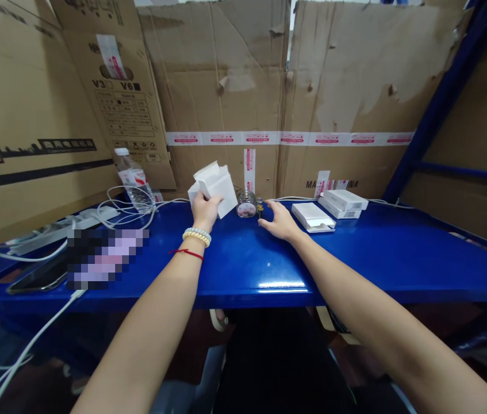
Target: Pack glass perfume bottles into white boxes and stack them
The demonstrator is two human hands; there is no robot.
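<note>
A person sits at a blue bench [243, 253], the left hand [205, 210] closed around a white box [222, 190], thumb across its near side, its upper end showing raised flaps. The right hand [281, 221] is spread, thumb and fingers apart, beside a small dark vial [260, 210]; whether skin meets it cannot be told. A clear jar [246, 204] with a pale label stands between the box and the vial, near the back of the bench. Just past the right hand lies a flat box [312, 216], its near end partly open, and behind it to the right two closed boxes [342, 202] are stacked. At left, a water bottle [134, 179] stands near the back, white cables [38, 260] looping in front of it and over a power strip [68, 230]. A dark phone [38, 279] lies near the front edge beside a pixelated patch that hides detail; a white plug [79, 292] reaches that patch's lower edge. Cardboard [226, 75] walls in the rear and left, crossed by red-and-white tape [260, 138], while a blue post [437, 98] slants up at right.
</note>
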